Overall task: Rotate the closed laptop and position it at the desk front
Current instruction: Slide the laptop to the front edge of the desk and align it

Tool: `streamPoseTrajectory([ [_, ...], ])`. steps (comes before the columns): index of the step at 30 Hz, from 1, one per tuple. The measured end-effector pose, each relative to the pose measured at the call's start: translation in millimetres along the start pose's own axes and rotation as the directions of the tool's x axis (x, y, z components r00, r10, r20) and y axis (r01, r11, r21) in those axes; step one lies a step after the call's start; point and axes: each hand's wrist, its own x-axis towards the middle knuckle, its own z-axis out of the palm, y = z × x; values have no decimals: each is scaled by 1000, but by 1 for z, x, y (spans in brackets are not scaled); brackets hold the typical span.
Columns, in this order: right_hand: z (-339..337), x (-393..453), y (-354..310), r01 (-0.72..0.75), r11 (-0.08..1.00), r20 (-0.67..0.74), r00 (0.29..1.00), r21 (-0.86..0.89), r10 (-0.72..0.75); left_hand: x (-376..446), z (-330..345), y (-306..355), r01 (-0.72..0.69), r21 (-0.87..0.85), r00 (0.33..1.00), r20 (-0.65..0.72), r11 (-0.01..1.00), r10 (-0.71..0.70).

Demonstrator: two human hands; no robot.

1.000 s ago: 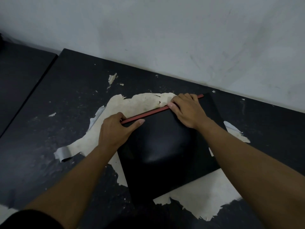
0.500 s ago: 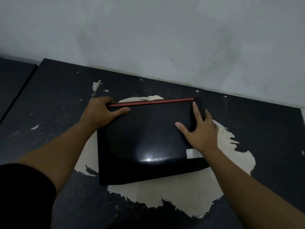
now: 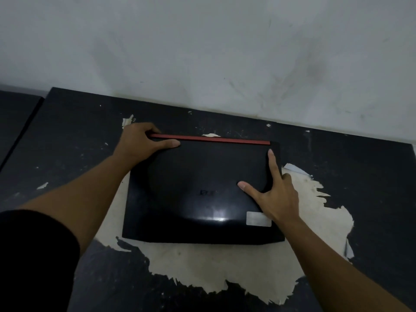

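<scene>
A closed black laptop (image 3: 193, 199) with a red strip along its far edge lies flat on the dark desk (image 3: 67, 154), roughly square to the wall. A silver sticker sits at its near right corner. My left hand (image 3: 144, 143) grips the far left corner, thumb on the lid and fingers over the edge. My right hand (image 3: 274, 194) lies spread on the right side of the lid, the index finger pointing toward the far right corner and the other fingers wrapped over the right edge.
The desk's dark surface has peeled away in a large pale patch (image 3: 213, 266) beneath and in front of the laptop. A grey-white wall (image 3: 202, 52) rises right behind the desk. A second dark desk (image 3: 13, 113) adjoins at the left.
The laptop has turned from a skewed angle to nearly parallel with the wall. My right hand shifted from the far edge to the lid's right side; my left stayed on the far left corner.
</scene>
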Motion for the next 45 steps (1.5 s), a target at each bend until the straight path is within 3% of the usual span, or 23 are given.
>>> streamPoseTrajectory([
  [11, 12, -7, -4, -64, 997, -43, 997, 39, 66, -54, 13, -4, 203, -304, 956, -143, 931, -255],
  [16, 11, -10, -6, -84, 995, -45, 995, 55, 87, -82, 2, -14, 354, -426, 908, -57, 833, -415],
  [20, 11, -11, -9, -90, 995, -46, 995, 43, 92, -102, 1, -21, 378, -396, 918, 44, 837, -394],
  [25, 10, -13, -10, -93, 995, -40, 995, 26, 94, -109, -1, -23, 291, -245, 956, 113, 925, -271],
  [29, 10, -12, -10, -94, 995, -35, 995, 39, 95, -116, -3, -27, 258, -217, 962, 144, 941, -231],
  [37, 7, -14, -14, -95, 995, -15, 995, 26, 95, -132, 5, -25, 271, -255, 962, 104, 928, -252],
  [45, 8, -49, -26, -80, 997, -35, 996, 6, 81, -153, -6, -30, 239, -137, 970, 82, 961, -229],
])
